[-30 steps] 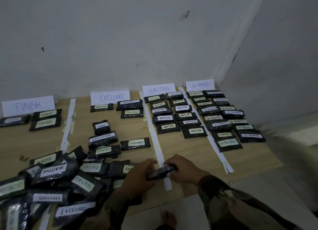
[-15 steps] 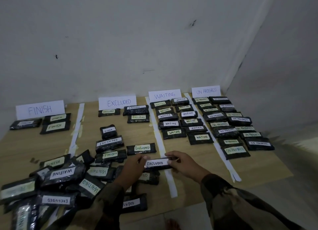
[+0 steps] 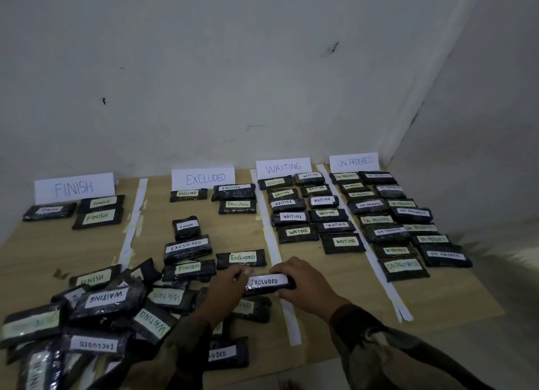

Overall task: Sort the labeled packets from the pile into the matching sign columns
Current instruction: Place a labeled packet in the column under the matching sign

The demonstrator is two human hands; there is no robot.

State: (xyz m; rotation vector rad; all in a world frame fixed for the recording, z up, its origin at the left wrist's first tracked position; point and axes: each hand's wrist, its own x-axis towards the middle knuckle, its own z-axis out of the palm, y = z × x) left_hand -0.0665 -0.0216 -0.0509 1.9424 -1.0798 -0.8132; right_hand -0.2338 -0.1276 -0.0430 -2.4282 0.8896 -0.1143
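A black packet labelled EXCLUDED (image 3: 267, 281) is held level just above the board, over the white tape between the EXCLUDED and WAITING columns. My left hand (image 3: 226, 287) pinches its left end and my right hand (image 3: 303, 284) grips its right end. White signs stand against the wall: FINISH (image 3: 74, 188), EXCLUDED (image 3: 204, 179), WAITING (image 3: 283, 167), ON PROGRESS (image 3: 354, 161). The unsorted pile (image 3: 96, 311) of black packets lies at the lower left. Below the EXCLUDED sign lie several packets, two of them labelled FINISH (image 3: 186, 225).
The wooden board (image 3: 344, 299) lies in a corner of white walls, split by white tape strips (image 3: 132, 223). The WAITING (image 3: 315, 214) and ON PROGRESS (image 3: 393, 220) columns hold several packets in double rows. Three packets lie under the FINISH sign. Bare floor lies right of the board.
Both hands have lifted the packet from the board's front and turned it label up, so EXCLUDED reads. The camera has tilted and shifted a little.
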